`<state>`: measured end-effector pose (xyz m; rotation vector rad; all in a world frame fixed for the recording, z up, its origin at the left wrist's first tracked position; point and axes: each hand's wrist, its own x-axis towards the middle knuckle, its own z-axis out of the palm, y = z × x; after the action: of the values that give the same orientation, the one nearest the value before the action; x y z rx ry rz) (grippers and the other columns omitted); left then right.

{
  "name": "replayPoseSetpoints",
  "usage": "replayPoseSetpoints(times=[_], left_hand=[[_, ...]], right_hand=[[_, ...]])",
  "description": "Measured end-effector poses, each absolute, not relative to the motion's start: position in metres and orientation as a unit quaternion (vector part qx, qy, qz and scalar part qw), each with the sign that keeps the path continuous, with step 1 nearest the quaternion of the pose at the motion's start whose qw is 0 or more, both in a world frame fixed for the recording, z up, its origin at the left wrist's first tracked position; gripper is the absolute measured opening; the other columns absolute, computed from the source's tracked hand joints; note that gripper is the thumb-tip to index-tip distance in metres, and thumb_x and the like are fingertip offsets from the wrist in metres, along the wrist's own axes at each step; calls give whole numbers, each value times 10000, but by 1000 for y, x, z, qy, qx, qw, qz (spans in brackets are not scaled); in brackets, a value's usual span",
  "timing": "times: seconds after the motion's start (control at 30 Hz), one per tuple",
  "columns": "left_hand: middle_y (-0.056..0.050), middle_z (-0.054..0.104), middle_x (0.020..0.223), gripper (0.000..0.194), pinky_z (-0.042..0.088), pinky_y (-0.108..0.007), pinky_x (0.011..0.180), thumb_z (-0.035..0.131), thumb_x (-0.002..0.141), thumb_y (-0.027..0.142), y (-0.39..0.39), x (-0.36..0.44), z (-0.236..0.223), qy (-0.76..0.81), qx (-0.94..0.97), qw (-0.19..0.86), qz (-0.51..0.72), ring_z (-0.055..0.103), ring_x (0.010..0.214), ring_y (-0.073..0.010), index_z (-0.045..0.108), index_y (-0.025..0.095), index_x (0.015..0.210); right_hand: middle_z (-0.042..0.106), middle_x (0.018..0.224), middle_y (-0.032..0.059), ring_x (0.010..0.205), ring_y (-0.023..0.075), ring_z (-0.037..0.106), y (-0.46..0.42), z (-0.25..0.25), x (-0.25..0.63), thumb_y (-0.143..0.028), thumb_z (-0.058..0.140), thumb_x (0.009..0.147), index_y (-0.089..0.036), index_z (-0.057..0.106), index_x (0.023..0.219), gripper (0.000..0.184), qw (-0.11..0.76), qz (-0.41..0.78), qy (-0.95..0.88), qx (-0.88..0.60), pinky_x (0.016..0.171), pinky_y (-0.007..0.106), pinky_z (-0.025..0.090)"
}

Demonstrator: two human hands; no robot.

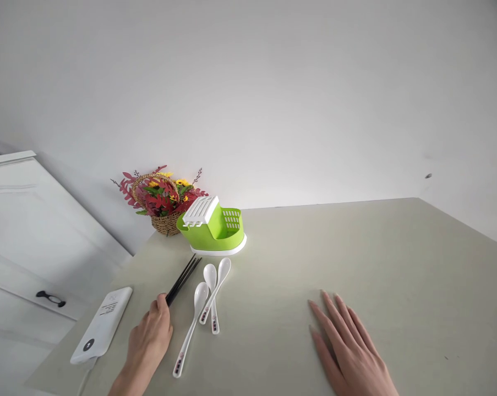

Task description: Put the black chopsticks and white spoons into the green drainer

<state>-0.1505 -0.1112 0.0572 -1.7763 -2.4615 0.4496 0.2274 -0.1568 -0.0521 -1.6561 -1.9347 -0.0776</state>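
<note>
So the green holder [209,234] with the white slotted top sits near the back of the desk [314,247], close to the wall [273,110], and I'm going by that for everything else.

The left hand [151,333] is in front of it and a bit left, grip closed around the near ends of some black chopsticks [184,280]. Their far tips point up toward the base of the green holder. Can't really tell how many there are, they're bunched together.

Straight in front of it are three white spoons [201,296], bowls facing up and pointing at it, two of them crossed over each other.

The right hand [351,352] is off to the front right, palm down on the desk, nothing in it, grip loose with fingers slightly spread.

Just behind and left of the holder there's a wicker basket [164,224] with red and yellow flowers [159,195]. Front left, beyond the left hand, lies a white slab-shaped device [103,324] with a cable [85,378].
</note>
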Motion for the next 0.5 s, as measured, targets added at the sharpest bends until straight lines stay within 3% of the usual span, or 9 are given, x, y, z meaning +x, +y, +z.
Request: replayPoseSetpoints(times=[0.17, 0.27, 0.4, 0.5], left_hand=[[-178, 718, 1074, 304, 486, -345, 616, 258, 999, 285, -121, -165, 48, -819, -571, 8, -48, 725, 859, -322, 455, 162, 1195], [-115, 721, 946, 284, 519, -312, 672, 338, 982, 443, -130, -160, 50, -791, -566, -28, -232, 716, 883, -288, 490, 223, 1077], [14, 565, 683, 408, 489, -251, 572, 456, 929, 640, -140, -120, 61, -711, -534, -151, -432, 576, 601, -179, 516, 240, 990], [66, 390, 576, 462, 346, -202, 444, 521, 896, 676, -142, -75, 63, -652, -503, -265, -502, 385, 474, -107, 466, 230, 785]], right_hand=[[321, 1645, -4, 1504, 324, 322, -156, -53, 228, -438, 403, 1036, -335, 280, 1607, 593, 301, -27, -726, -618, 1178, 564, 404], [316, 1647, -4, 1506, 325, 316, -156, -51, 228, -435, 408, 1034, -330, 273, 1610, 600, 300, -26, -727, -617, 1177, 570, 404], [305, 1652, -1, 1511, 322, 305, -157, -50, 227, -435, 415, 1034, -330, 247, 1617, 616, 296, -27, -729, -617, 1179, 570, 402], [295, 1655, 6, 1515, 323, 295, -156, -54, 229, -429, 427, 1029, -326, 229, 1622, 633, 295, -26, -730, -616, 1177, 576, 403]])
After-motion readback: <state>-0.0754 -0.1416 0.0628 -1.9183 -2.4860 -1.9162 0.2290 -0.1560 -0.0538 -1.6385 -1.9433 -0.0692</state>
